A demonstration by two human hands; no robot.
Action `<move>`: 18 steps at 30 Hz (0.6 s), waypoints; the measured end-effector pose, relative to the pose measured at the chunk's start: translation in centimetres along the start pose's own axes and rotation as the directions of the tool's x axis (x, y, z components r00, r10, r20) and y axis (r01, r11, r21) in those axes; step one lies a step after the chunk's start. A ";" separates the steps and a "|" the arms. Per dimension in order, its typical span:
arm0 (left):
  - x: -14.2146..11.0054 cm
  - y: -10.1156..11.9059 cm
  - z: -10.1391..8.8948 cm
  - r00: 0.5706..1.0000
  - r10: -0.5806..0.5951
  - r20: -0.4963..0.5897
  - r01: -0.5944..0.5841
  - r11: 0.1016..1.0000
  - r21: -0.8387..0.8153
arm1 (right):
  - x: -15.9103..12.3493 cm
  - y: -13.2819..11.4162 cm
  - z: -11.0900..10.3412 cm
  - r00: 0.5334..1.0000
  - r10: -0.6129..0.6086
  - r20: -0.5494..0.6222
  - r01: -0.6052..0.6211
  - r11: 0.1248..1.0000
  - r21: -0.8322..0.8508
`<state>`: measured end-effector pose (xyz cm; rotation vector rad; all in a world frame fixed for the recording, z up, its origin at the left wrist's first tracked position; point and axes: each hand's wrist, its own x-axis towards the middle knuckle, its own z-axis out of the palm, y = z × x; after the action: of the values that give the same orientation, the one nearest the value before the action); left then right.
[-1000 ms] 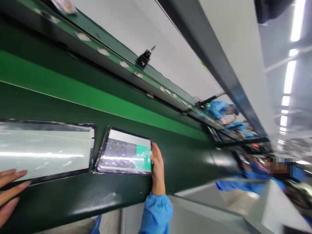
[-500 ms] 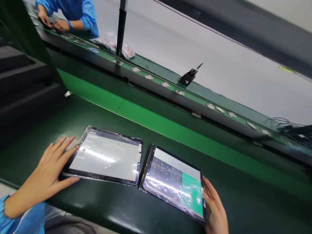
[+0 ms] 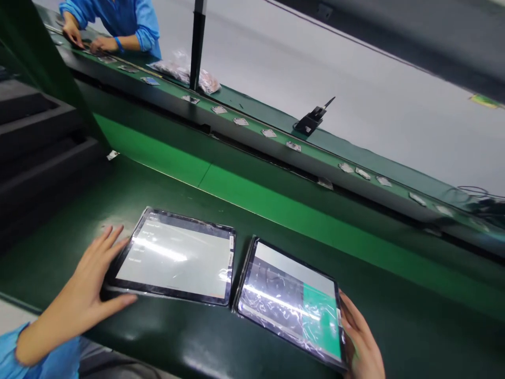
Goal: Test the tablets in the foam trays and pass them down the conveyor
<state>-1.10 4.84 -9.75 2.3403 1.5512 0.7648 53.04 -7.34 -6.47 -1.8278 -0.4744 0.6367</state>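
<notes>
Two tablets in clear film lie side by side on the dark green work surface. The left tablet (image 3: 177, 258) shows a mostly white screen with a few lines of small text. On the right tablet (image 3: 288, 300) is a calculator-like keypad with a green block at its right. My left hand (image 3: 92, 276) rests at the left tablet's left edge, fingers spread and thumb near its lower corner. Around the right tablet's right edge my right hand (image 3: 361, 337) is closed, with its fingers partly hidden behind it. The right tablet looks slightly tilted.
Beyond the work surface (image 3: 165, 337) runs a raised green line (image 3: 252, 129) with several small flat parts on it. A black device (image 3: 310, 122) and plastic bags (image 3: 175, 68) stand behind. A co-worker in blue (image 3: 145, 26) works at far left; dark stacked trays (image 3: 35, 137) are nearer.
The view has shifted slightly, so both tablets and hands appear a little further right. Text on the left tablet reads more sharply. Both hands keep their places at the tablets.
</notes>
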 end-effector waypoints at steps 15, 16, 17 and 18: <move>-0.9 2.1 2.3 0.997 -0.067 0.034 0.059 0.982 0.181 | -0.6 -0.5 0.3 1.000 -0.021 -0.007 0.021 0.999 -0.032; -1.0 2.2 2.3 0.997 -0.070 0.035 0.063 0.981 0.181 | -0.5 -0.4 0.3 1.000 -0.016 -0.008 0.016 0.999 -0.029; -1.2 2.4 2.3 0.998 -0.066 0.024 0.060 0.980 0.190 | -0.5 -0.3 0.2 1.000 -0.010 -0.007 0.010 1.000 -0.028; -1.4 2.8 2.4 0.999 -0.049 0.000 0.048 0.976 0.213 | -0.5 -0.3 0.2 1.000 -0.004 -0.005 0.004 1.000 -0.026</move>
<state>1.94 2.68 -10.88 2.4376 1.7602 0.6067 52.51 -7.39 -6.15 -1.8526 -0.4845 0.6256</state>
